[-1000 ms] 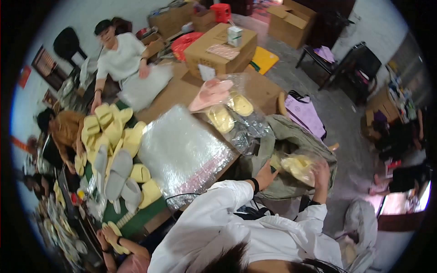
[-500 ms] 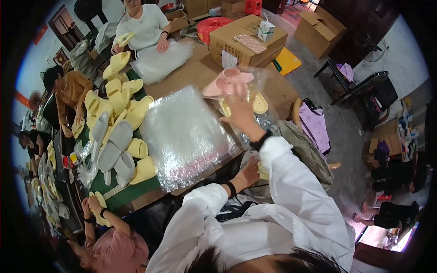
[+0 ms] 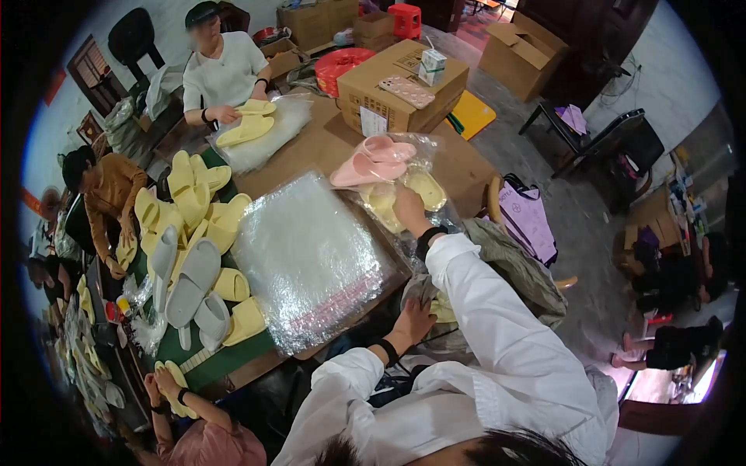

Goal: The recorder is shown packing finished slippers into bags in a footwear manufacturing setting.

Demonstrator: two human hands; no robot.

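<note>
My right hand (image 3: pixel 406 205) reaches across the brown table (image 3: pixel 326 144) and closes on a clear pack of pale yellow slippers (image 3: pixel 426 186). That pack lies in a small heap of packs, just below a pair of pink slippers (image 3: pixel 365 161). My left hand (image 3: pixel 416 318) is low by the table's near edge and grips the rim of a grey-green sack (image 3: pixel 521 272). Something yellow (image 3: pixel 444 311) shows inside the sack beside its fingers. A stack of clear bubble bags (image 3: pixel 311 260) lies between my two arms and the table's left part.
Loose yellow slippers (image 3: pixel 194 198) and grey slippers (image 3: pixel 190 283) cover the table's left side. A cardboard box (image 3: pixel 404 85) stands at the far end. Other people work around it: one in white (image 3: pixel 225 70), one in orange (image 3: pixel 109 194), one in pink (image 3: pixel 221 439). A purple-white bag (image 3: pixel 528 221) hangs at the right.
My right hand rose from the sack at lower right, carried a pack of yellow slippers to the heap on the table and stays on it. My left hand dropped to the sack's rim.
</note>
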